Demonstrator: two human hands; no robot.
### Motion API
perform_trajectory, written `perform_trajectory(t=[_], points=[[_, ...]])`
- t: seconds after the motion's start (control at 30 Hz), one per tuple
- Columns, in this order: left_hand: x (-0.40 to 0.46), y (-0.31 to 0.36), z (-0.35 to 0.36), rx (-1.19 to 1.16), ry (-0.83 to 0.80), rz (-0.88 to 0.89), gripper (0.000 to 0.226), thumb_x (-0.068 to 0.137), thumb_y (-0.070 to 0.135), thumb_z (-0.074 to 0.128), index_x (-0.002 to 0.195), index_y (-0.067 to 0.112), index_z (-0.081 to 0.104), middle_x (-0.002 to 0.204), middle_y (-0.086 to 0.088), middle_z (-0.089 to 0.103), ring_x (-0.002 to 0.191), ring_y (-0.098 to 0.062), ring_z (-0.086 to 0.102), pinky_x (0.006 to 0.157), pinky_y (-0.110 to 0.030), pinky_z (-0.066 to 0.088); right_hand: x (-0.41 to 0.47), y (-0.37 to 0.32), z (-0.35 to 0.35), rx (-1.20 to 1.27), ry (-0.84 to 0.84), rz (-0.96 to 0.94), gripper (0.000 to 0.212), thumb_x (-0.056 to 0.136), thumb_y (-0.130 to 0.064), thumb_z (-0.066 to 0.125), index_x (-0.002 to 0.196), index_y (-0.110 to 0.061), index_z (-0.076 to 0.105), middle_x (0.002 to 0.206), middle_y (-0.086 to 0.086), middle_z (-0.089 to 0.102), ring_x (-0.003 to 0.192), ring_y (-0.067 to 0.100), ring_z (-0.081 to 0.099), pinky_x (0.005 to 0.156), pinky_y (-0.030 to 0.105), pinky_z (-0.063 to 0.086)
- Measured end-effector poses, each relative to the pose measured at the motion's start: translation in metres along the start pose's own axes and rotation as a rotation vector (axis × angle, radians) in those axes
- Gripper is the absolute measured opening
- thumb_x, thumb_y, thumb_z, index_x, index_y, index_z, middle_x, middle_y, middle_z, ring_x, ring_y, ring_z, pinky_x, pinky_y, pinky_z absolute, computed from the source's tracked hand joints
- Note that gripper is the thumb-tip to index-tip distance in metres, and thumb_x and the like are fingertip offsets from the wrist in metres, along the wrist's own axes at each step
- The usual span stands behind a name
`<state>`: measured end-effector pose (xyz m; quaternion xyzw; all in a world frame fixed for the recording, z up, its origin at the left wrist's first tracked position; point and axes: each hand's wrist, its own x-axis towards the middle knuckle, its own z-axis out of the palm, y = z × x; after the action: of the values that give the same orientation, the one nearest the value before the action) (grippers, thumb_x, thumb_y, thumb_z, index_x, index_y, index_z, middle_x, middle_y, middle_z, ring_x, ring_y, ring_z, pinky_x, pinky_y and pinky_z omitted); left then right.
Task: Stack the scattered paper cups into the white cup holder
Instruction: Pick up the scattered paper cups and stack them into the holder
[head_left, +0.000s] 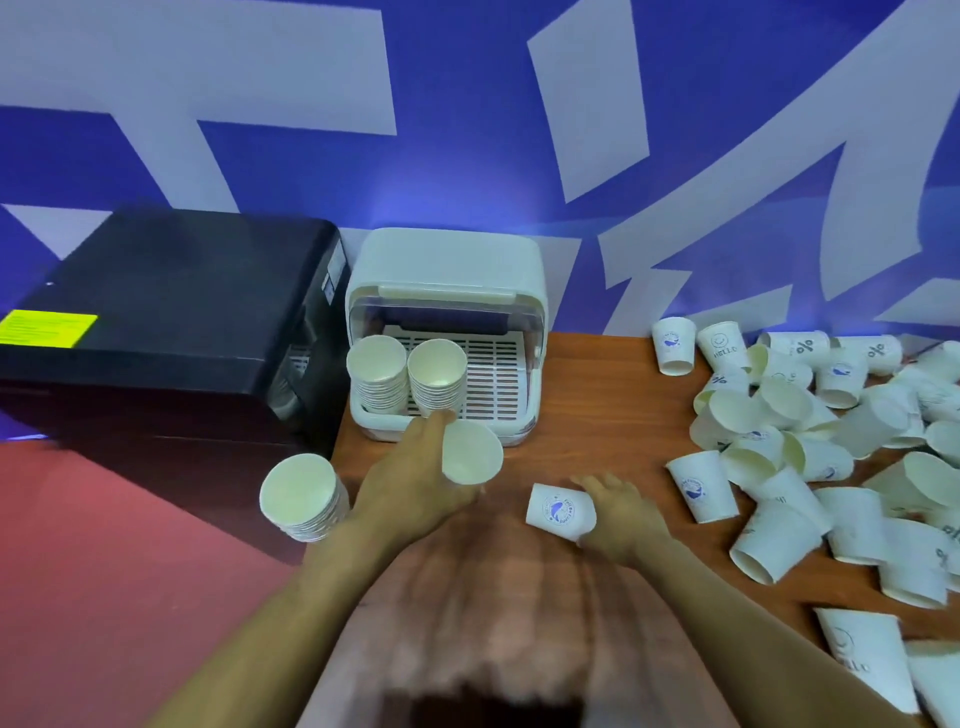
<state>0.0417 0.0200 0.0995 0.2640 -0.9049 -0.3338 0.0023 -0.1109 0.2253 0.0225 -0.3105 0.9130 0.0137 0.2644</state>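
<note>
We see the white cup holder (445, 332) standing open just beyond our left hand (415, 473), with two stacks of cups (406, 376) in the front left of its slotted tray. Our left hand reaches forward, fingers curled round the side of a single paper cup (471, 451) whose mouth tilts toward us, just short of the holder's front lip. Another stack (304, 496) stands left of that wrist, at the tabletop (597, 415) edge. Our right hand (621, 512) lies low, fingers wrapped over a cup on its side (561, 512) printed with a blue whale emblem. Right of that hand sprawls the scattered heap of cups (810, 431); some read "HELLO", others show a "%" mark. Left of the holder sits a black box (171, 322) with a yellow label, its writing too blurred to read
</note>
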Motion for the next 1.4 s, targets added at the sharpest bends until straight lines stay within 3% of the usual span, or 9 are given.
perform_trajectory(t=[0.17,0.3,0.43,0.67,0.77,0.87,0.97,1.2,1.4], points=[[0.009,0.011,0.0,0.003,0.027,-0.027,0.07,0.07,0.047,0.077,0.126,0.028,0.038,0.125,0.007,0.049,0.109,-0.014,0.05,0.086,-0.034,0.051,0.002,0.01,-0.008,0.136,-0.007,-0.034,0.068,0.077,-0.038,0.067,0.139,-0.031,0.038,0.132,-0.005,0.041,0.121,0.019,0.045,0.095,0.033,0.043],[0.018,0.024,-0.018,0.009,0.118,-0.034,0.07,0.073,0.043,0.075,0.129,0.028,0.035,0.126,0.009,0.047,0.112,-0.016,0.051,0.08,-0.027,0.042,0.004,0.0,-0.059,0.359,0.111,-0.125,0.058,0.071,-0.035,0.07,0.123,-0.031,0.046,0.117,-0.008,0.042,0.105,0.017,0.052,0.086,0.034,0.047],[0.024,0.023,-0.045,-0.015,0.175,-0.011,0.079,0.073,0.043,0.074,0.138,0.033,0.03,0.133,0.007,0.042,0.116,-0.02,0.05,0.092,-0.039,0.047,0.003,-0.033,-0.114,0.471,0.271,-0.247,0.049,0.069,-0.03,0.071,0.112,-0.031,0.046,0.113,-0.006,0.044,0.097,0.014,0.052,0.083,0.035,0.048],[0.044,0.005,-0.106,0.044,0.303,-0.119,0.073,0.075,0.044,0.074,0.134,0.031,0.034,0.132,0.003,0.037,0.107,-0.025,0.054,0.081,-0.037,0.046,0.014,-0.105,-0.158,0.554,0.478,-0.396,0.06,0.069,-0.025,0.076,0.12,-0.024,0.045,0.113,-0.006,0.04,0.104,0.013,0.047,0.085,0.024,0.04],[0.051,-0.008,-0.117,0.102,0.302,-0.145,0.068,0.072,0.048,0.073,0.127,0.027,0.038,0.126,0.001,0.043,0.104,-0.027,0.055,0.08,-0.042,0.049,0.021,-0.133,-0.161,0.536,0.518,-0.436,0.063,0.067,-0.031,0.076,0.121,-0.026,0.044,0.117,-0.007,0.039,0.11,0.016,0.046,0.092,0.03,0.042],[0.056,-0.02,-0.118,0.13,0.278,-0.159,0.069,0.071,0.049,0.074,0.126,0.025,0.039,0.123,0.0,0.046,0.103,-0.028,0.056,0.08,-0.043,0.049,0.024,-0.153,-0.158,0.442,0.536,-0.454,0.059,0.071,-0.029,0.075,0.122,-0.023,0.048,0.121,-0.005,0.043,0.113,0.014,0.043,0.088,0.024,0.034],[0.063,-0.025,-0.118,0.14,0.261,-0.151,0.068,0.071,0.049,0.074,0.125,0.024,0.04,0.122,0.0,0.048,0.103,-0.029,0.056,0.081,-0.042,0.049,0.028,-0.166,-0.154,0.368,0.563,-0.473,0.058,0.072,-0.031,0.074,0.124,-0.021,0.05,0.122,-0.003,0.045,0.115,0.018,0.046,0.09,0.027,0.038],[0.076,-0.038,-0.11,0.147,0.158,-0.166,0.075,0.072,0.047,0.074,0.133,0.024,0.036,0.128,-0.001,0.046,0.111,-0.028,0.053,0.088,-0.042,0.048,0.047,-0.178,-0.136,0.201,0.539,-0.428,0.053,0.08,-0.04,0.066,0.127,-0.021,0.051,0.123,-0.001,0.049,0.115,0.022,0.048,0.094,0.031,0.038],[0.094,-0.054,-0.095,0.201,0.043,-0.207,0.08,0.077,0.053,0.067,0.14,0.023,0.029,0.134,-0.002,0.04,0.118,-0.029,0.051,0.09,-0.041,0.047,0.067,-0.176,-0.114,0.192,0.4,-0.327,0.069,0.083,-0.051,0.061,0.141,-0.022,0.037,0.141,-0.003,0.041,0.129,0.021,0.039,0.105,0.031,0.033]])
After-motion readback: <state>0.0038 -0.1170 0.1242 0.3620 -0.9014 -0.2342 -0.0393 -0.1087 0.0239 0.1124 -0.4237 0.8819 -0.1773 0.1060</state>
